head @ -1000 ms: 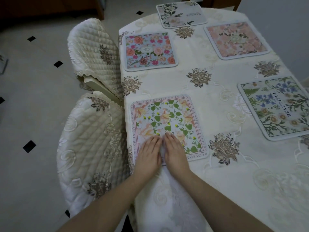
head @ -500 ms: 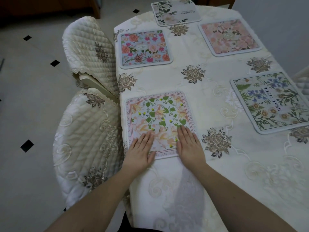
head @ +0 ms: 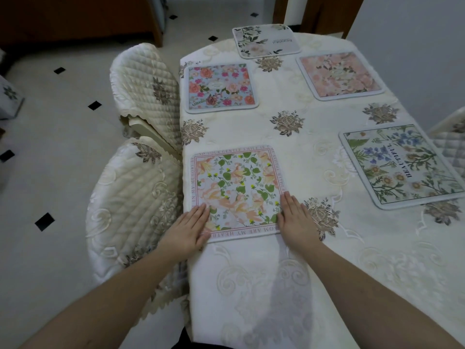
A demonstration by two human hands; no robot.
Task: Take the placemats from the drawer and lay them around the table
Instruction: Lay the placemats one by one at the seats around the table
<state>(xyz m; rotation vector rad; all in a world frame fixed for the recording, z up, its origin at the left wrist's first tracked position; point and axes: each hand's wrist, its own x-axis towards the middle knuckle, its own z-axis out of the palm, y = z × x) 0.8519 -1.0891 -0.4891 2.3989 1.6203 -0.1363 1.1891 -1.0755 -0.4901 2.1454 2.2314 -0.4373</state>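
Both hands, left (head: 187, 229) and right (head: 295, 220), lie flat, fingers straight, covering the nearest placemat's (head: 237, 190) front corners.

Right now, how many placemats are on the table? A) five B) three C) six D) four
A: five lie flat on the tablecloth: the green-leaf mat under both hands, the blue rose mat, the pale leafy mat, the pink mat and the wildflower mat.

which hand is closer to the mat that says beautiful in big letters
Right. The right hand lies flat on the near right corner of the leaf mat, on the side toward the beautiful mat. The left hand lies on the leaf mat's near left corner, farther off.
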